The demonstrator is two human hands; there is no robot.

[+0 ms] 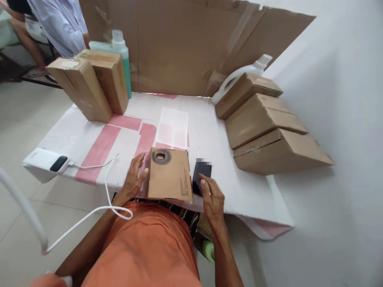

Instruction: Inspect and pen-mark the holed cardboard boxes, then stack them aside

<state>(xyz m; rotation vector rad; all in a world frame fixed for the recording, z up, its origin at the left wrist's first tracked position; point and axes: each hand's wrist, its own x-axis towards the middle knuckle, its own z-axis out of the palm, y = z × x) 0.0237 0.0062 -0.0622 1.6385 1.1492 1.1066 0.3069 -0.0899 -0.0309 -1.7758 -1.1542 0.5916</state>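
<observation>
Here the flat cardboard box (170, 174) lies at the table's (239, 187) near edge, its small print too fine to read. The left hand (133, 179), open, touches its left side; the right hand (213, 197) fingers a black phone (201, 175) just right of it.

The scene is evenly and brightly lit by soft daylight. Short, faint shadows are cast toward four o'clock beneath the stacked boxes (271, 131). The white wall (344, 119) is nearly washed out. Edges are bowed by wide-angle distortion; the cable (20, 203) at eight o'clock is blurred.
</observation>
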